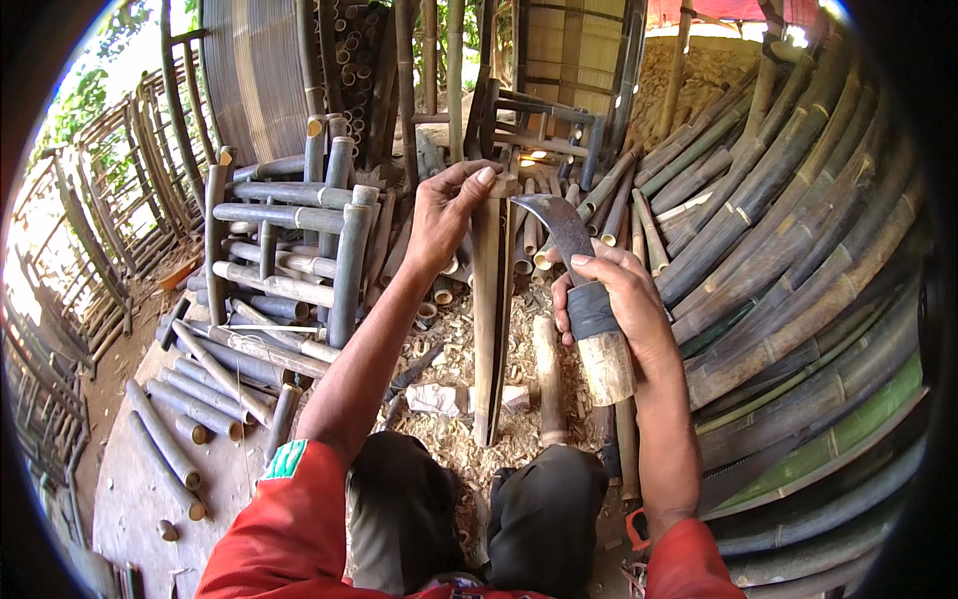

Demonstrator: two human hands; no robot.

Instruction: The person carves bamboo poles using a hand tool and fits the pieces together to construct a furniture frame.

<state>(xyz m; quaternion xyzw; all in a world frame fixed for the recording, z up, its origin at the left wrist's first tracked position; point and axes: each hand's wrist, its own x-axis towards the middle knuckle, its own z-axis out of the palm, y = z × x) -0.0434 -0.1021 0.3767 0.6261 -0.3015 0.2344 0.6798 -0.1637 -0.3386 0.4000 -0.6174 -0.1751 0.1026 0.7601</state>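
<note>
Just beyond your knees (401, 489), the long split bamboo piece (487, 319) stands nearly upright over pale shavings (454, 351), which suggest some cutting is done here, though how much of this piece is shaped can't be told. Your right hand (631, 304) is wrapped round the knife (593, 309) at its handle, the curved blade just beside the piece's upper end, contact unclear, while your left hand (451, 215) pinches that end between thumb and fingers. Farther out, the joined bamboo frame (279, 217) at left looks assembled, while most bamboo poles (788, 240) piled at right seem left unworked
</note>
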